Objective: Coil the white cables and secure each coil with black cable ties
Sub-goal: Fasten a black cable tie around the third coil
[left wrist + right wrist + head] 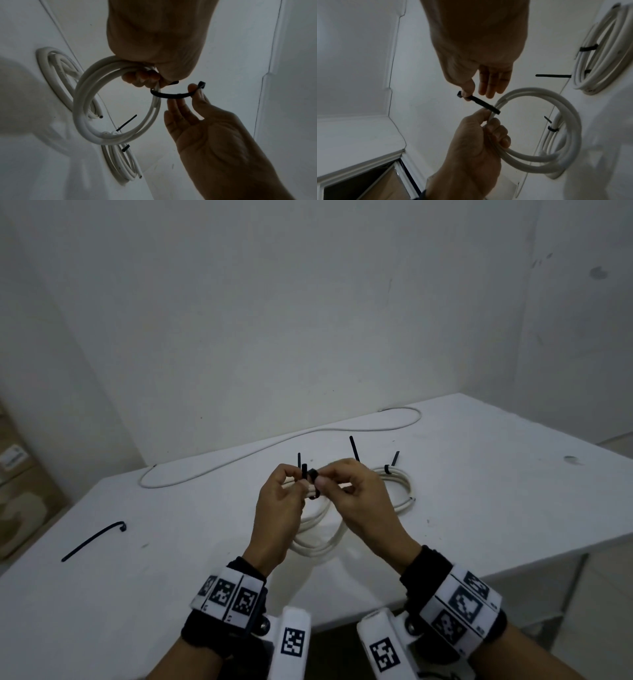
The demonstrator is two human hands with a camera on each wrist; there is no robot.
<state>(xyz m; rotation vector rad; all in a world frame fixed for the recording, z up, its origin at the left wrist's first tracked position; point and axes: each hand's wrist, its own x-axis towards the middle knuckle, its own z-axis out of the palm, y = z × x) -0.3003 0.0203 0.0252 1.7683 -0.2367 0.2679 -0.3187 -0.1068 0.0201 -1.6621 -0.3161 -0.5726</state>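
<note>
Left of the held coil [318, 537], a spare black tie [92, 541] lies on the counter [479, 491]. My left hand [277, 508] grips the coil above it; my right hand [356, 501] pinches the tie [171, 95] looped around its strands. Right, a tied coil [400, 484] rests.

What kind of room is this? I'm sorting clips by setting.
Probably a plain workroom or storage corner: a bare white table against unpainted-looking white walls, with cardboard boxes stacked at the left.
</note>
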